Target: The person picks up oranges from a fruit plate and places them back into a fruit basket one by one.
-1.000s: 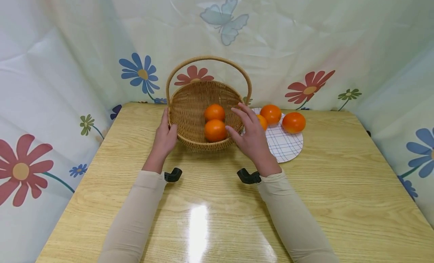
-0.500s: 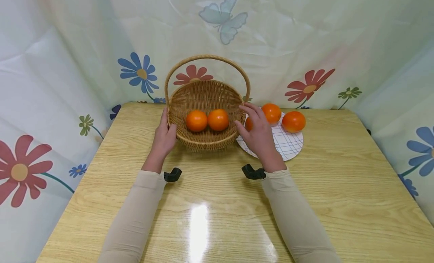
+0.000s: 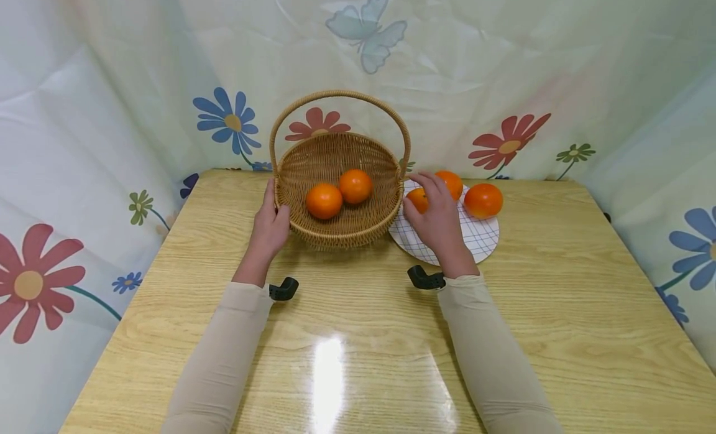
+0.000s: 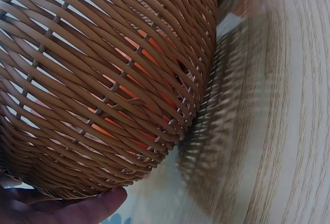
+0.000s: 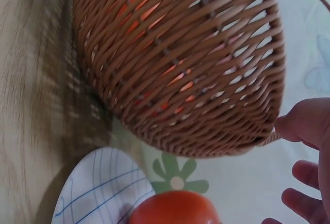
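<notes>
My left hand (image 3: 270, 230) holds the left side of a wicker basket (image 3: 335, 238), thumb at its rim; in the left wrist view its fingers (image 4: 100, 206) lie against the weave. Two round orange fruits, one at front left (image 3: 324, 201) and one behind it (image 3: 355, 186), sit inside the basket. Just right of the basket, my right hand (image 3: 439, 221) hovers over a white plate (image 3: 475, 242) with blue grid lines, its fingers apart and loosely bent. An orange fruit (image 3: 416, 199) on the plate shows partly behind that hand.
Two more orange fruits, one at the back (image 3: 450, 183) and one at the right edge (image 3: 483, 201), rest on the plate. The basket's tall handle (image 3: 340, 93) arches upward. A flowered curtain (image 3: 447, 98) stands behind the wooden table (image 3: 559, 285).
The right hand has drawn away from the basket to the right, over the plate. Inside the basket, the two fruits have rolled leftward and shifted apart in depth. The left hand has stayed at the basket.
</notes>
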A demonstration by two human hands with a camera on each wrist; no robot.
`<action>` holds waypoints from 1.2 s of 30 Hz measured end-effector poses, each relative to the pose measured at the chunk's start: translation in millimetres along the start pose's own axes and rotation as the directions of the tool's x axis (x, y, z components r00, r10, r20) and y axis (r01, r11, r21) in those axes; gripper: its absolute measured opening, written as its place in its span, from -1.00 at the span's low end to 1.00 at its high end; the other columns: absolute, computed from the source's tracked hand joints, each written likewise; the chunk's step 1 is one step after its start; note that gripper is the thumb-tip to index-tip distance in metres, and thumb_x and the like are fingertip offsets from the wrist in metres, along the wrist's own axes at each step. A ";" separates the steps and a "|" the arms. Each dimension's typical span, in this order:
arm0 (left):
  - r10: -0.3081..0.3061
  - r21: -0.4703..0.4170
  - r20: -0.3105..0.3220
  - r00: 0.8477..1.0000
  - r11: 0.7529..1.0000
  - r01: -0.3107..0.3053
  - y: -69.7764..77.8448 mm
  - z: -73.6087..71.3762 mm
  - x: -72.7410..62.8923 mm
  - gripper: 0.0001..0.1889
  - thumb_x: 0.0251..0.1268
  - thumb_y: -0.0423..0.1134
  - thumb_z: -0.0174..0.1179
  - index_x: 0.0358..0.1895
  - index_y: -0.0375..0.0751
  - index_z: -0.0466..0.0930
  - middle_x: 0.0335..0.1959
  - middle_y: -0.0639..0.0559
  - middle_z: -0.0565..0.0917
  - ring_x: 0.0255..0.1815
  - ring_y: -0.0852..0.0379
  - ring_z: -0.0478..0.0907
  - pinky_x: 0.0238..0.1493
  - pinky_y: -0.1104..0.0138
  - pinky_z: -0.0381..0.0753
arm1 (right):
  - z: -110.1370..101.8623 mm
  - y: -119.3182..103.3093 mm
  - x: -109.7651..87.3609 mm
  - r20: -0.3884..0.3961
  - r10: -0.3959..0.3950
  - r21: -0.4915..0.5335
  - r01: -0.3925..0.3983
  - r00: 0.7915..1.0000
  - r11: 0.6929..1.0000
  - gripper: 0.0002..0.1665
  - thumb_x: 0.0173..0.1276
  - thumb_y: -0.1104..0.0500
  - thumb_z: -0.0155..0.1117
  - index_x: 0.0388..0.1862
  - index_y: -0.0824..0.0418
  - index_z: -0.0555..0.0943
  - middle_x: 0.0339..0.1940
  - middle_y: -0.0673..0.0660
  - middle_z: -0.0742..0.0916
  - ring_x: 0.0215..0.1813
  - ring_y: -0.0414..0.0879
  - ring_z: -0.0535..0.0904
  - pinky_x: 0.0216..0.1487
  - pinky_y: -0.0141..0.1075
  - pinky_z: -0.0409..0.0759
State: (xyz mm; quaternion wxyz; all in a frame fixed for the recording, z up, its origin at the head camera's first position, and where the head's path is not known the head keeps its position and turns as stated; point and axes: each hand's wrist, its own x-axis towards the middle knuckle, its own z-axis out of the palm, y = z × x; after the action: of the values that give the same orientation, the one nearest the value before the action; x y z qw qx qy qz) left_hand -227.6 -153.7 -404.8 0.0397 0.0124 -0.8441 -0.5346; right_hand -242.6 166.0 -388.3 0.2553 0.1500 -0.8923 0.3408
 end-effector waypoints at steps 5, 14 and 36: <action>-0.014 -0.004 0.007 1.000 1.000 0.014 1.1 0.2 -0.4 -0.28 0.45 -0.15 -0.27 0.55 0.34 -0.40 0.50 -0.23 0.18 0.36 -0.14 0.38 0.29 -0.01 0.41 | 2.5 7.9 -0.2 0.029 0.030 -0.014 -0.030 0.999 0.999 -0.47 0.29 0.17 0.31 0.25 0.21 0.52 0.27 0.25 0.53 0.34 0.17 0.39 0.33 0.08 0.38; -0.001 -0.008 -0.001 1.000 1.000 0.001 0.7 1.5 -0.1 -0.27 0.45 -0.19 -0.28 0.56 0.29 -0.40 0.52 -0.21 0.16 0.37 -0.15 0.37 0.32 0.00 0.39 | 4.1 17.9 -1.2 0.128 0.116 -0.063 -0.109 0.985 0.992 -0.39 0.27 0.14 0.33 0.29 0.27 0.48 0.37 0.33 0.44 0.40 0.24 0.31 0.39 0.14 0.28; 0.003 -0.008 0.008 1.000 1.000 -0.003 -1.5 0.7 0.1 -0.28 0.44 -0.12 -0.29 0.56 0.31 -0.41 0.52 -0.21 0.16 0.37 -0.17 0.37 0.33 -0.01 0.38 | 14.5 39.6 -5.3 0.264 0.197 -0.182 -0.152 0.944 0.971 -0.25 0.26 0.12 0.34 0.41 0.22 0.35 0.46 0.37 0.27 0.45 0.34 0.16 0.34 0.27 0.27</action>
State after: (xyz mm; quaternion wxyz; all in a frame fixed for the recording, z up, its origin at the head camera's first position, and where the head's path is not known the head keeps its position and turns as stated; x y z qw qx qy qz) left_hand -227.7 -153.7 -406.4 0.0373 0.0089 -0.8421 -0.5380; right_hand -260.8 185.3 -421.5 0.1062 0.0959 -0.9535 0.2651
